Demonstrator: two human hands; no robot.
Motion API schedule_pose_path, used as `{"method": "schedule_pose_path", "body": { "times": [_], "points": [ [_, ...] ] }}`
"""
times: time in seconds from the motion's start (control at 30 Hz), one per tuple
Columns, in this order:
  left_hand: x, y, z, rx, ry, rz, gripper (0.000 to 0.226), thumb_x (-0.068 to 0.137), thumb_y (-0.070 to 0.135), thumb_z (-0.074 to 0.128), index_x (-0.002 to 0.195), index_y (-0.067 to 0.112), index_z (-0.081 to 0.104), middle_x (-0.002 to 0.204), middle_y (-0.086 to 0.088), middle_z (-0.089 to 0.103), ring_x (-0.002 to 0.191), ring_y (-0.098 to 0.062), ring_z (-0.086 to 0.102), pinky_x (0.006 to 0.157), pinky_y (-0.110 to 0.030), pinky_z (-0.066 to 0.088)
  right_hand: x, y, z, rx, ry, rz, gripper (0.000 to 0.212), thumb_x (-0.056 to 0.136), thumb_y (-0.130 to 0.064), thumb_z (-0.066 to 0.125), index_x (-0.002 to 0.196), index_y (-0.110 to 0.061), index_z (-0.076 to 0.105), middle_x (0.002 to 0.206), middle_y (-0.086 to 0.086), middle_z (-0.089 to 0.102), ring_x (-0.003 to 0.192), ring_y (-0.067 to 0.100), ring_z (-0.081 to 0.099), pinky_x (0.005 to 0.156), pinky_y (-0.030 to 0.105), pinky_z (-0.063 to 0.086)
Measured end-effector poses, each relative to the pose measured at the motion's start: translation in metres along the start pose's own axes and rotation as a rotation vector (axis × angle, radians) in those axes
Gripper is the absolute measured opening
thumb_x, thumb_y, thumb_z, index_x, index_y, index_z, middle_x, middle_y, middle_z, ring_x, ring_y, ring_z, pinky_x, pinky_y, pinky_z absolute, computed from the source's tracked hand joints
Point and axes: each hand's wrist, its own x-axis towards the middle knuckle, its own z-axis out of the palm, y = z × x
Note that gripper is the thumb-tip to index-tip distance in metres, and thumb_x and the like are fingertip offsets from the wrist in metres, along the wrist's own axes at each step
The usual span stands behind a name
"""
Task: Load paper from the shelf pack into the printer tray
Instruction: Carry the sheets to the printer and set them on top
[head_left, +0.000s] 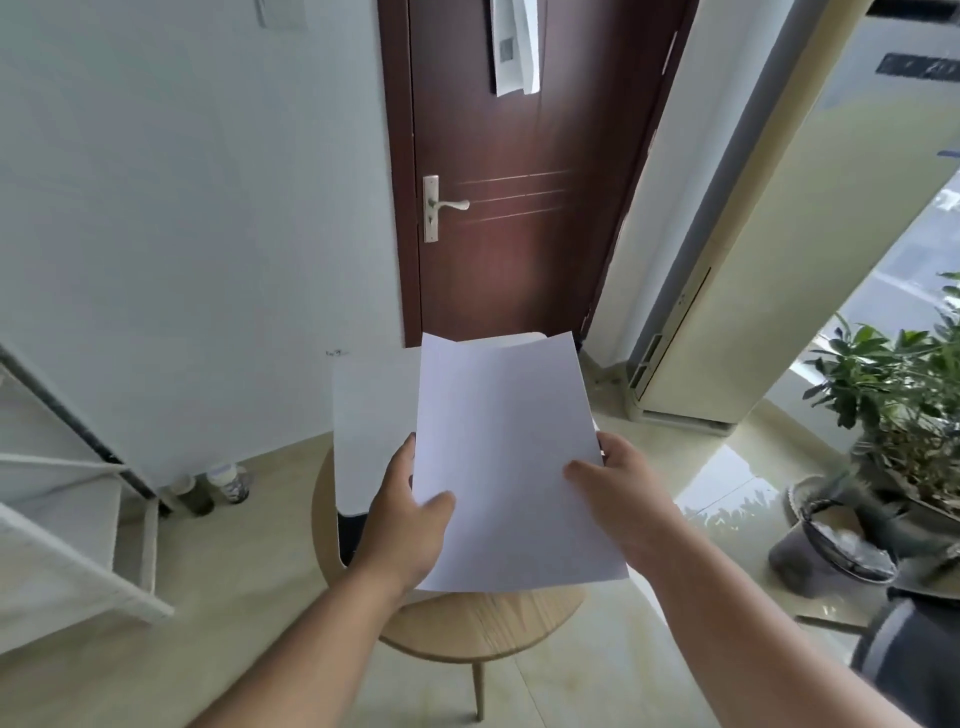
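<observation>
I hold a thin stack of white paper (506, 457) in front of me with both hands. My left hand (408, 525) grips its left edge, thumb on top. My right hand (621, 488) grips the right edge, thumb on the sheet. Below and behind the paper sits the printer (363, 415), white on top with a dark part at its lower left, resting on a round wooden stool (467, 623). The paper hides most of the printer, and no tray is visible. No paper pack shows in this view.
A white metal shelf frame (62, 519) stands at the left. A brown door (514, 208) is straight ahead, and a tall standing air conditioner (753, 260) lies to the right. Potted plants (893, 405) and a dark bin (831, 551) sit at the right on the tiled floor.
</observation>
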Motion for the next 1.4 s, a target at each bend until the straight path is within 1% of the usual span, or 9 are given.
{"method": "schedule_pose_path", "body": {
  "times": [0.17,0.33,0.47,0.67,0.87,1.0,1.13,1.27,1.4],
  "points": [
    [0.027,-0.003,0.003,-0.008,0.072,-0.061,0.071,0.091,0.009,0.057,0.151,0.043,0.04,0.132,0.028,0.063,0.122,0.001,0.06,0.105,-0.032,0.049,0.045,-0.009,0.012,-0.071,-0.079,0.017,0.034,0.074,-0.017,0.053,0.099,-0.026,0.074,0.091,0.0,0.081,0.084,0.027,0.077,0.071,0.036,0.061],
    [0.055,0.0,0.01,0.007,0.133,-0.131,0.068,0.093,0.007,0.056,0.151,0.04,0.041,0.133,0.024,0.062,0.119,0.001,0.061,0.095,-0.025,0.048,0.09,-0.009,0.021,-0.106,-0.161,0.02,0.041,0.069,-0.021,0.052,0.102,-0.03,0.074,0.092,-0.003,0.081,0.086,0.028,0.078,0.078,0.05,0.066],
    [0.078,0.001,0.015,0.035,0.162,-0.189,0.066,0.093,0.01,0.058,0.15,0.04,0.042,0.131,0.024,0.064,0.117,-0.001,0.062,0.096,-0.028,0.05,0.123,-0.014,0.026,-0.142,-0.223,0.027,0.04,0.078,-0.013,0.051,0.11,-0.027,0.071,0.098,-0.001,0.078,0.086,0.026,0.076,0.067,0.035,0.062],
    [0.105,0.002,0.021,0.039,0.209,-0.252,0.06,0.095,0.012,0.058,0.146,0.039,0.046,0.124,0.026,0.065,0.109,0.002,0.064,0.079,-0.021,0.049,0.166,-0.014,0.037,-0.179,-0.292,0.05,0.041,0.082,-0.01,0.05,0.116,-0.023,0.07,0.101,0.003,0.077,0.087,0.03,0.075,0.064,0.031,0.058],
    [0.122,-0.005,0.02,0.082,0.237,-0.284,0.061,0.096,0.012,0.059,0.151,0.032,0.042,0.135,0.022,0.058,0.122,-0.005,0.058,0.092,-0.023,0.042,0.19,-0.008,0.046,-0.182,-0.299,0.069,0.04,0.082,-0.003,0.048,0.109,-0.017,0.074,0.093,0.004,0.078,0.075,0.027,0.073,0.053,0.023,0.051],
    [0.126,-0.01,0.019,0.102,0.245,-0.302,0.063,0.097,0.011,0.058,0.154,0.027,0.038,0.14,0.019,0.053,0.125,-0.006,0.054,0.098,-0.024,0.039,0.193,-0.005,0.044,-0.198,-0.243,0.076,0.04,0.084,-0.001,0.048,0.113,-0.011,0.073,0.078,0.001,0.069,0.056,0.018,0.057,0.041,0.016,0.038],
    [0.12,-0.02,0.012,0.145,0.265,-0.351,0.076,0.096,0.019,0.061,0.162,0.03,0.024,0.146,0.007,0.056,0.128,-0.017,0.058,0.098,-0.031,0.046,0.19,0.0,0.036,-0.243,-0.18,0.097,0.062,0.089,-0.006,0.052,0.151,-0.011,0.05,0.094,-0.001,0.067,0.067,0.016,0.057,0.053,0.023,0.039],
    [0.109,-0.027,0.005,0.189,0.267,-0.331,0.063,0.095,0.012,0.06,0.154,0.027,0.042,0.117,0.008,0.07,0.102,-0.013,0.068,0.075,-0.028,0.055,0.179,0.003,0.031,-0.281,-0.158,0.086,0.06,0.089,-0.008,0.054,0.149,-0.012,0.053,0.105,0.001,0.073,0.086,0.024,0.068,0.068,0.027,0.048],
    [0.096,-0.024,0.0,0.227,0.252,-0.306,0.045,0.093,0.015,0.062,0.138,0.022,0.059,0.116,0.011,0.071,0.103,-0.011,0.068,0.091,-0.034,0.055,0.163,0.004,0.028,-0.374,-0.112,0.051,0.06,0.091,-0.022,0.057,0.15,-0.017,0.052,0.117,0.0,0.073,0.093,0.023,0.071,0.077,0.03,0.053]
  ]
}}
